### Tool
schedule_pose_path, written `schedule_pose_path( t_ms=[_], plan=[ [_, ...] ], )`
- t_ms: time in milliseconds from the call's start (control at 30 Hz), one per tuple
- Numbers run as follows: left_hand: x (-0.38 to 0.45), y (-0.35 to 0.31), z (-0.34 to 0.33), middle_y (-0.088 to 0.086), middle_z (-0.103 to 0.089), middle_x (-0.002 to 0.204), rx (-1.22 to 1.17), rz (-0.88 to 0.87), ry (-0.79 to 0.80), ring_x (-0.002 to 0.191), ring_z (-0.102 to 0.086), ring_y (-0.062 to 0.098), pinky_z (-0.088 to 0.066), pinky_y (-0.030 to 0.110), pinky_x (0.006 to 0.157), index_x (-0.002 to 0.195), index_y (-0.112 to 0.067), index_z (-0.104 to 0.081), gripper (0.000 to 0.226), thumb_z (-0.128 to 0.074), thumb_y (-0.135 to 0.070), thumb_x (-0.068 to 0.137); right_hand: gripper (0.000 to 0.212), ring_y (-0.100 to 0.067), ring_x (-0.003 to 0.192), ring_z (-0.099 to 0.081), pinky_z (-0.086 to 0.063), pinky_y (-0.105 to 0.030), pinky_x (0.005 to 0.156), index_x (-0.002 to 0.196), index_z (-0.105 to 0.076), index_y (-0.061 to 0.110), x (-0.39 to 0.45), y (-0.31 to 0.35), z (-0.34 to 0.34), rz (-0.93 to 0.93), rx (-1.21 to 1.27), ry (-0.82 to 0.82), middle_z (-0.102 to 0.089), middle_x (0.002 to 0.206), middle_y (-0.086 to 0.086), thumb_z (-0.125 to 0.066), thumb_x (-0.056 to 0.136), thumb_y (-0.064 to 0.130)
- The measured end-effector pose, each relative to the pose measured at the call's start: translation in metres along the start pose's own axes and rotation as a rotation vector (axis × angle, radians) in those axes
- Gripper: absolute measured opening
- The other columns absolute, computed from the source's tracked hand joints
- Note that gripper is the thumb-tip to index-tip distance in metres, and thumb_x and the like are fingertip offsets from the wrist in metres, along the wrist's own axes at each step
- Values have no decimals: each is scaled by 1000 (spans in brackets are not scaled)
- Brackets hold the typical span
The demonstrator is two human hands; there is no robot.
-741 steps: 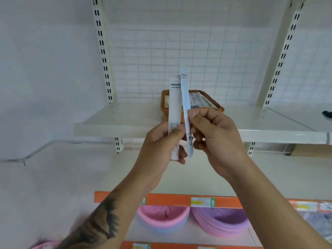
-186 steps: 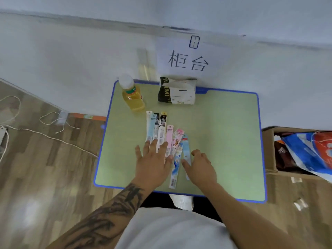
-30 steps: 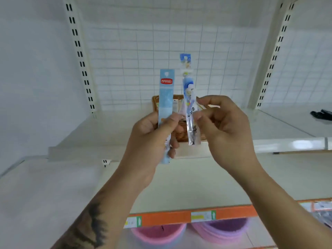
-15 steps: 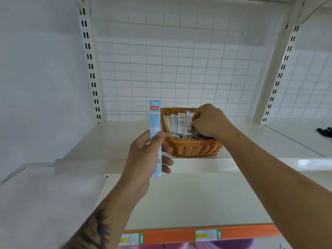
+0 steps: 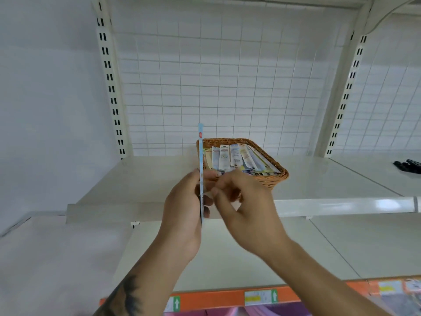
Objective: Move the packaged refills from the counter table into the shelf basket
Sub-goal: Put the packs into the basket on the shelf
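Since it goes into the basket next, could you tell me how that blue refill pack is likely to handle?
The blue refill pack stands straight above the left hand, so probably fairly stiff. Thin and edge-on, it is likely light. Its glossy-looking wrap may slip.

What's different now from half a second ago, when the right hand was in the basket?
The right hand has pulled back out of the basket, empty, toward the left hand. The left hand still grips the blue refill pack, now turned edge-on. The basket stayed on the shelf.
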State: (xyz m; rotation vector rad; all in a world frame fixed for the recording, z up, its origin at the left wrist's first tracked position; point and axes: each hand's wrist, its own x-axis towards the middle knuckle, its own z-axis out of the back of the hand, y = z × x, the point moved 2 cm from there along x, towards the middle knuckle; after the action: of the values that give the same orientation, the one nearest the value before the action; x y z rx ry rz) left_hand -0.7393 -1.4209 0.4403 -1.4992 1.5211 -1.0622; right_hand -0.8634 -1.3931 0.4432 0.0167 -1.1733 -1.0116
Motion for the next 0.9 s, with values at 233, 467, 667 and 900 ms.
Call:
schedule_pose_path(
  t_ms=[233,467,667,900],
  plan=[
    [-18,-1,-18,4,-76,90,-93,-104,-11,83,-73,13,-54,28,73,104,-12,-75,26,-52,-22,107,9,-8,84,-60,-40,-10,73,102,-62,20,-19,3,-6,74,82,-122,-64,90,14,-68,95,18],
    [-26,-13,-22,1,-78,98,51,-284,11,90,-72,11,-56,23,70,102,-21,-77,25,-53,-24,107,24,-4,72,-62,-46,-12,66,99,-59,23,2,14,17,32,159,-59,-62,76,15,-70,92,3],
    [-12,4,22,-14,-58,137,1064,-743,-127,131,-48,7,-41,32,108,128,-39,-64,48,-37,-64,98,15,0,50,-55,-42,-13,48,106,-66,22,69,-8,58,-305,122,-108,-69,77,4,-66,96,10],
    [15,43,71,3,-65,132,1735,-673,-64,130,-55,31,-24,60,123,139,-33,-58,52,-31,-59,103,16,-12,69,-58,-46,-29,54,107,-74,14,103,-55,50,-588,-241,188,-70,107,-10,-65,94,11]
  ],
)
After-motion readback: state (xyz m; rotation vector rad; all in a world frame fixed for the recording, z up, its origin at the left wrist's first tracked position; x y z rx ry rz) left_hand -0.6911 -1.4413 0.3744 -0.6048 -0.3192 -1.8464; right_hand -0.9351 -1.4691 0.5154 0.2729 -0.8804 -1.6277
